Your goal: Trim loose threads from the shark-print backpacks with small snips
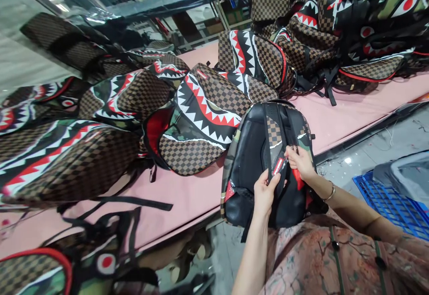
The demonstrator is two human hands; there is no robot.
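The backpack (246, 152) lies directly under both hands, padded back facing up, its long axis pointing away from the person's body. A strap (274, 133) with a checkered patch runs the same way. The left hand (264, 192) is closed in a pinch on this strap, at the near end of a red label (278, 166). The right hand (300, 164), to the right of the left one and slightly farther out, has thumb and fingers pinched together by the strap's right edge; whatever they grip is too small to tell. The label lies slantwise between the two hands, the left hand nearer to it. Left of the hands, past the backpack's side, a shark-mouth bag (201, 120) rests on the pink table (187, 192); farther left lies a second, larger bag (100, 161). Right of the right hand, well apart, is a blue crate (385, 205).
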